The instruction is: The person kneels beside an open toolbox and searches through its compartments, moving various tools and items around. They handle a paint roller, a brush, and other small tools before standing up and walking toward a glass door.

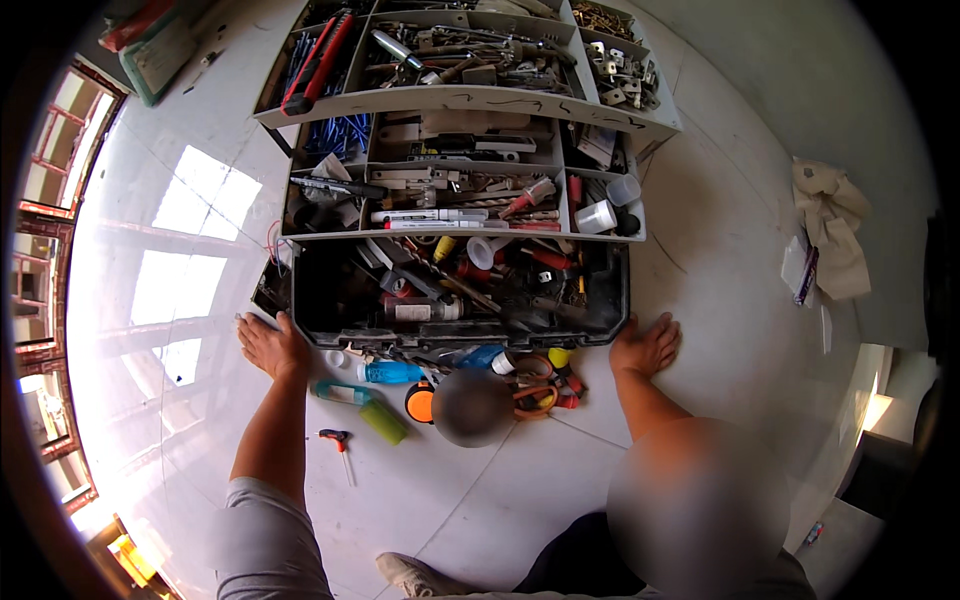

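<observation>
A large black toolbox (460, 338) sits on the floor before me, its grey upper tray (470, 101) and grey middle tray (460, 236) fanned out behind its deep bottom. My left hand (272, 347) lies by its near left corner, fingers spread. At the near right corner my right hand (645, 347) has its fingers apart; neither hand holds anything. A red-and-black utility knife (318, 65) lies across the upper tray among drill bits and screws. Markers (430, 215) and clear plastic cups (597, 217) fill the middle tray. Loose tools crowd the bottom.
On the floor in front lie a blue bottle (388, 372), a green bottle (382, 422), an orange-and-black round case (420, 402) and a red-handled driver (336, 437). Crumpled brown paper (832, 230) is at right. My shoe (415, 575) shows below. Blurred patches hide parts.
</observation>
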A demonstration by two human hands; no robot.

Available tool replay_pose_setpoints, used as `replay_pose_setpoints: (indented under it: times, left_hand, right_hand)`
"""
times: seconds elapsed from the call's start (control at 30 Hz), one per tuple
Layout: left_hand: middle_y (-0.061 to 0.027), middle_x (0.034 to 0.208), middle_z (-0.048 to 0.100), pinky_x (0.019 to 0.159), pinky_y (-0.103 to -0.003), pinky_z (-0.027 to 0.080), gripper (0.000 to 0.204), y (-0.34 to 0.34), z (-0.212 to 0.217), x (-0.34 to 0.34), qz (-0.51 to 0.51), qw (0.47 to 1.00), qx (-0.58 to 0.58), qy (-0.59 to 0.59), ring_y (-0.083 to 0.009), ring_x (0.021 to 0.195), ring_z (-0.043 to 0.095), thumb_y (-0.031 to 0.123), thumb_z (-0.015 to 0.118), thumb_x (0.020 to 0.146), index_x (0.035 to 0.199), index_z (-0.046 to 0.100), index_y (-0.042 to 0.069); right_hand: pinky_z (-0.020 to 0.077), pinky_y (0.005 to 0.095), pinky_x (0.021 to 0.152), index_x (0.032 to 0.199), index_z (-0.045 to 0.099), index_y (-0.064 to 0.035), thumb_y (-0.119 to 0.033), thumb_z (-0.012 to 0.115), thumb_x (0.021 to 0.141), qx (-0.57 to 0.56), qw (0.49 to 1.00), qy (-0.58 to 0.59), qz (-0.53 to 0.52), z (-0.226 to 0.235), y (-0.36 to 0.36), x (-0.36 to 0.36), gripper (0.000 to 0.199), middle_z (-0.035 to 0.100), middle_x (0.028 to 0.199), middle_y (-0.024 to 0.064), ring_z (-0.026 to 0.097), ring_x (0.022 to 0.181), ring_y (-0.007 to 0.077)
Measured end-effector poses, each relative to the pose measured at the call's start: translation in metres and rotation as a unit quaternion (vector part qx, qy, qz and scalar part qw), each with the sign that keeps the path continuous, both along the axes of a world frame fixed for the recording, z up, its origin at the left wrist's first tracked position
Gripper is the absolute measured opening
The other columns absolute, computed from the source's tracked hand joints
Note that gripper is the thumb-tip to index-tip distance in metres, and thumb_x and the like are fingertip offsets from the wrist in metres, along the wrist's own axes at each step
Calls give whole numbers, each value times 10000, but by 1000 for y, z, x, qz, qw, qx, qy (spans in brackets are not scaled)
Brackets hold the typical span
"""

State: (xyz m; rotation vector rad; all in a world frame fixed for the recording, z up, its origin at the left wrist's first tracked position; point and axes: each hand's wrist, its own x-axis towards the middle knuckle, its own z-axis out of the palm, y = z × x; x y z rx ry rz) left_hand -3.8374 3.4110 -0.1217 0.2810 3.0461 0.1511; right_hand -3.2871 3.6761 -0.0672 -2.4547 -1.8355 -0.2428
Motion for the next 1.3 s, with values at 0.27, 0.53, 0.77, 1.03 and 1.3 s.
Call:
replay_pose_setpoints:
  times: [0.27,0.53,0.77,1.03,1.3]
  left_hand:
    - [-166,1720,295,1292,-516,150,868,-11,-22,-13,-11,1000,0,22,-314,1611,208,655,480,1027,1638,336,56]
    - [-209,1655,405,1279,-518,181,743,-47,-62,-50,-58,985,162,-3,-368,1572,290,585,521,1015,1525,528,45]
    - [-194,1659,417,1279,-412,224,648,-107,-55,-86,-283,932,182,-134,-347,1573,314,493,533,1047,1532,536,63]
    - [-231,1659,406,1269,-366,254,744,-102,9,-85,-149,916,191,-319,-335,1570,341,560,478,1070,1554,494,-6]
    - [-263,807,648,688,-532,495,335,-92,208,75,-363,913,74,-172,-495,810,631,282,607,1036,847,587,6]
  right_hand:
    - [110,601,1270,1639,303,-29,-610,566,974,-3,1000,13,-4,8,-1,-8,922,248,1698,241,146,1595,416]
    - [78,622,1274,1651,262,-22,-622,547,973,1,1000,13,1,8,-1,-3,949,212,1708,253,110,1604,427]
    - [88,633,1270,1645,272,-21,-622,545,972,10,1000,21,8,9,-4,-3,943,219,1704,257,121,1601,434]
    - [87,639,1267,1643,286,-20,-640,532,974,0,999,37,10,9,-5,-11,945,225,1700,263,121,1599,438]
    - [93,664,1257,1655,301,-64,-659,576,952,-20,997,69,18,9,-1,8,962,220,1703,261,106,1601,444]
